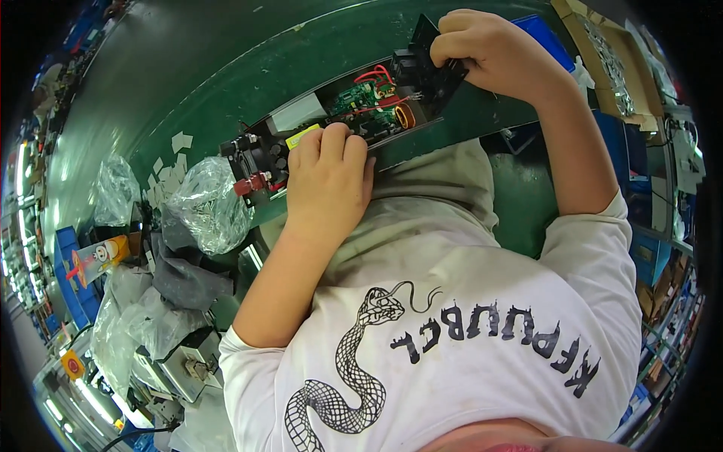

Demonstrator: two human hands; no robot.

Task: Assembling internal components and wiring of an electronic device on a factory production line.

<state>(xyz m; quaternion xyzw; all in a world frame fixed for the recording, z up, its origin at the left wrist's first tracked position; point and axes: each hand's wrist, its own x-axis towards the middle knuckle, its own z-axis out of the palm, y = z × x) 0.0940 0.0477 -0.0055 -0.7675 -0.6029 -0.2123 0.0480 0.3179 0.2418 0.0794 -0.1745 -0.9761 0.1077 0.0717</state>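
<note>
A long, open metal electronics case (301, 111) lies slantwise on the green bench, looking like a power inverter. Inside it show a green circuit board (354, 98), red wires (376, 73) and a copper-coloured ring coil (404, 115). My left hand (327, 177) has its fingers curled over the near wall, towards the left end, where a black end part with a red terminal (251, 184) sits. At the far right end my right hand (486, 53) pinches a black end panel (429, 68), which stands tilted against the case opening. My right fingertips are partly hidden behind it.
Clear plastic bags (211, 203) and small white paper pieces (172, 172) lie left of the case. Below them are a dark grey cloth (188, 271) and a blue bin (75, 279). A cardboard box (640, 105) with metal parts and a blue tray (544, 38) stand at the right.
</note>
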